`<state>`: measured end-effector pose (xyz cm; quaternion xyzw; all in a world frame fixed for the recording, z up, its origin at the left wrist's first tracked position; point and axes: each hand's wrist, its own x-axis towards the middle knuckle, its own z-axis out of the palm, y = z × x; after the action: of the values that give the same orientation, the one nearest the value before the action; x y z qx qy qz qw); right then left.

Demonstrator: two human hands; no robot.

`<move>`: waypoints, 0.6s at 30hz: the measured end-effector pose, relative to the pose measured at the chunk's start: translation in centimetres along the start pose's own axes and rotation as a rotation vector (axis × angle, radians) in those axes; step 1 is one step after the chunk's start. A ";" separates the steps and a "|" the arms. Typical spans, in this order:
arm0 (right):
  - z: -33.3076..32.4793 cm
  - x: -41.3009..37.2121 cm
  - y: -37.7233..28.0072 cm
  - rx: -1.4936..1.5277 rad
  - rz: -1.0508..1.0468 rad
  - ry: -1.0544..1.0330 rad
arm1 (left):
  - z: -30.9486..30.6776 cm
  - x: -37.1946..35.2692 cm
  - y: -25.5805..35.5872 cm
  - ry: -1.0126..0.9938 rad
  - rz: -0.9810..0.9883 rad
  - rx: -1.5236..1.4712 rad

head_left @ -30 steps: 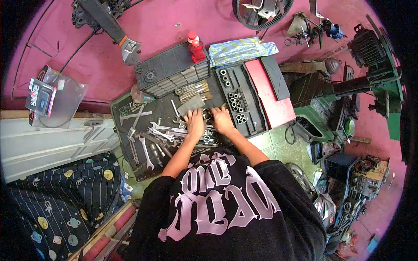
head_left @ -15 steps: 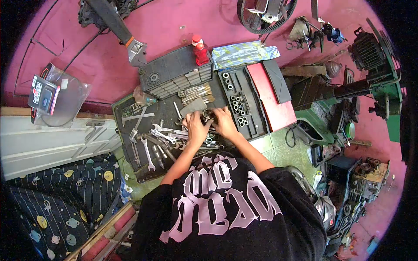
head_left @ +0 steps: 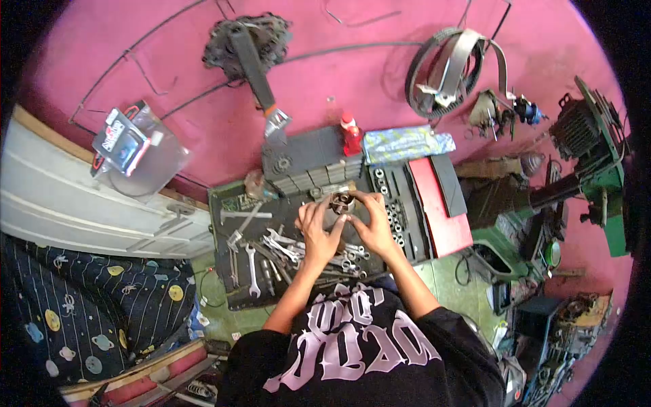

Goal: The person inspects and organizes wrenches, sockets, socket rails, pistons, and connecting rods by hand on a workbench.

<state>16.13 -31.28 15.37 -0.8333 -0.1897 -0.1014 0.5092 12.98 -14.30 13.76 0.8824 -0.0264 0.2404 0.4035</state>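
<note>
Near left: wrench [head_left: 253,271] lay flat. Centre: left hand [head_left: 317,227] and right hand [head_left: 371,220] clamped round metal part [head_left: 342,202] between fingertips; both had shifted farther since previous instant, part staying in two-handed grasp. Far: drawer cabinet [head_left: 308,156] stood.

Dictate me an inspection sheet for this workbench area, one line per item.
Surface: dark bench top, largely covered by tools; finer condition can't be judged.
Job's things: ring-shaped metal part, held above the bench; exact type unclear.
Clutter: loose open-end wrench among a heap of hand tools; red bottle standing on the drawer cabinet; sockets in a tray at the right.
Hands: left hand and right hand both hold the part, from opposite sides.
Cables: dark cable looped on the floor, right of the bench.
Surroundings: pink wall behind, white door left, green machine right.
</note>
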 end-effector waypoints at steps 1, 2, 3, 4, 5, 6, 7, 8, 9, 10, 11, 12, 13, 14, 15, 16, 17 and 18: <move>-0.4 0.8 -1.2 -0.009 -0.022 -0.002 | -0.7 0.7 0.4 0.028 0.026 -0.003; -0.6 1.6 -2.3 0.019 -0.025 0.011 | -1.3 1.5 0.6 0.053 0.047 0.008; -0.6 2.4 -3.1 0.046 -0.030 0.022 | -2.2 2.4 1.4 0.088 0.074 -0.011; -0.6 3.3 -3.6 0.057 -0.081 0.038 | -3.1 3.4 2.1 0.121 0.104 -0.018; -0.5 4.3 -4.3 0.056 -0.107 0.043 | -4.0 4.3 2.8 0.153 0.132 -0.026; -0.6 5.2 -5.4 0.140 -0.095 0.074 | -4.9 5.3 3.4 0.181 0.153 -0.034; -0.8 6.1 -6.6 0.225 -0.082 0.103 | -5.8 6.4 4.1 0.209 0.173 -0.043; -1.2 7.3 -7.8 0.200 -0.121 0.083 | -6.8 7.4 4.9 0.224 0.184 -0.018; -1.6 8.4 -9.0 0.199 -0.143 0.084 | -7.7 8.4 5.5 0.254 0.206 -0.048; -1.9 9.5 -10.3 0.209 -0.190 0.080 | -8.7 9.5 6.2 0.282 0.230 -0.050; -2.2 10.5 -11.4 0.218 -0.235 0.074 | -9.7 10.5 6.9 0.307 0.252 -0.052; -2.5 11.5 -12.3 0.163 -0.291 0.106 | -10.7 11.5 7.6 0.329 0.264 -0.051; -2.7 12.4 -13.4 0.161 -0.304 0.106 | -11.5 12.4 8.0 0.350 0.275 -0.065; -2.9 13.2 -14.5 0.187 -0.317 0.114 | -12.3 13.2 8.6 0.373 0.286 -0.058; -3.2 14.1 -15.5 0.213 -0.328 0.123 | -13.0 14.1 9.0 0.394 0.296 -0.051; -3.5 14.9 -16.5 0.173 -0.357 0.138 | -13.6 15.0 9.2 0.402 0.302 -0.052; -3.7 15.7 -17.4 0.171 -0.364 0.138 | -14.1 15.9 9.4 0.439 0.322 -0.042; -3.8 16.5 -18.1 0.146 -0.405 0.157 | -14.5 16.7 9.6 0.476 0.342 -0.030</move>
<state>23.56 -23.72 37.77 -0.7287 -0.3200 -0.2522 0.5505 19.60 -7.74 36.03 0.7778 -0.0829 0.5048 0.3651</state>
